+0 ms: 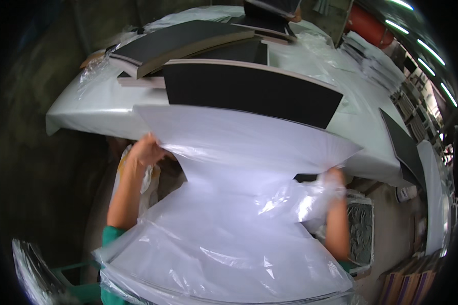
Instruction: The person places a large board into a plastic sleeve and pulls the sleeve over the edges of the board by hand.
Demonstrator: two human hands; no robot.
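Note:
A white sheet [229,124] with shiny clear plastic film [285,203] about it spans from the table's near edge toward my body. At its left edge, my left hand [150,150] is closed on the film. On the right side my right hand [335,180], blurred by motion, is closed with bunched film around its fingers. More white sheets in clear plastic [219,259] lie in front of my body, below both hands. Just beyond the white sheet stands a stack of black boards [249,94] with pale edges. Whether the film is a bag or loose cannot be told.
Further stacks of black boards [178,43] lie on the white-covered table [86,109]. At the far side a person's hand [296,15] shows beside a dark board. A dark panel [399,140] leans at the table's right edge. Plastic-wrapped goods [360,231] stand at lower right.

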